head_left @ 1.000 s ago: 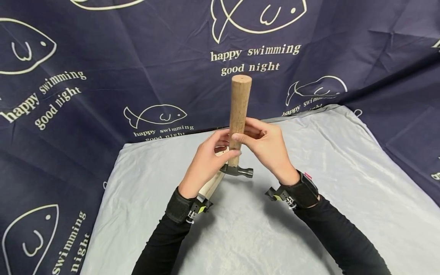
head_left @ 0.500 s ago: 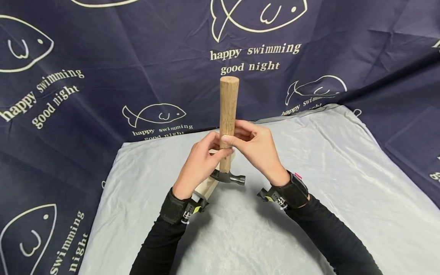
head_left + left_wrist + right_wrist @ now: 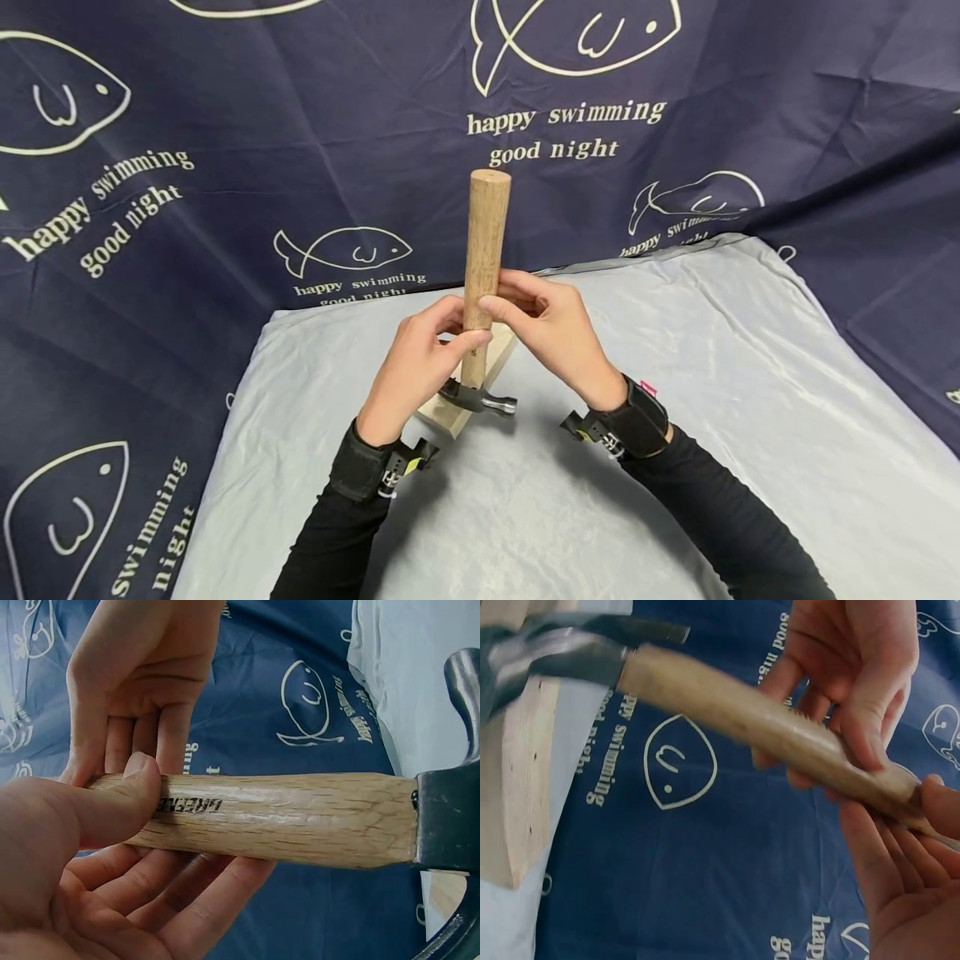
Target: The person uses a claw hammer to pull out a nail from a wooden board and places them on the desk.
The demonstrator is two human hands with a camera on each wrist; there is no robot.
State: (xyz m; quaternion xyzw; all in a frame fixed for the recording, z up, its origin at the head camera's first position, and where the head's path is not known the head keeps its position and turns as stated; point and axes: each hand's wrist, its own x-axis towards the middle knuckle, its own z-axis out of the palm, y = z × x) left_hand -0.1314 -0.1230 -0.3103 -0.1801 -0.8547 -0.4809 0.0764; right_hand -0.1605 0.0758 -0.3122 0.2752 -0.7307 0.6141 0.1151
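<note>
A claw hammer (image 3: 487,242) stands nearly upright in the head view, its wooden handle up and dark metal head (image 3: 476,398) down. My left hand (image 3: 408,362) pinches the handle's lower half between thumb and fingers. Just above it, my right hand (image 3: 558,329) grips the same handle, thumb across the near side. In the left wrist view dark lettering shows on the handle (image 3: 315,817), partly covered by the left thumb. The right wrist view has the hammer (image 3: 727,705) slightly blurred, with both hands on its handle. Behind and below the hammer lies a pale wooden block (image 3: 444,415), partly hidden.
A light grey cloth (image 3: 675,375) covers the table. Dark blue fabric with white fish and lettering (image 3: 225,150) hangs behind it and at both sides. Each wrist wears a black strap (image 3: 637,419) with a small camera.
Both hands have shifted left with the hammer, and its head has come lower. More of the wooden block shows now. Both hands have kept their hold on the handle.
</note>
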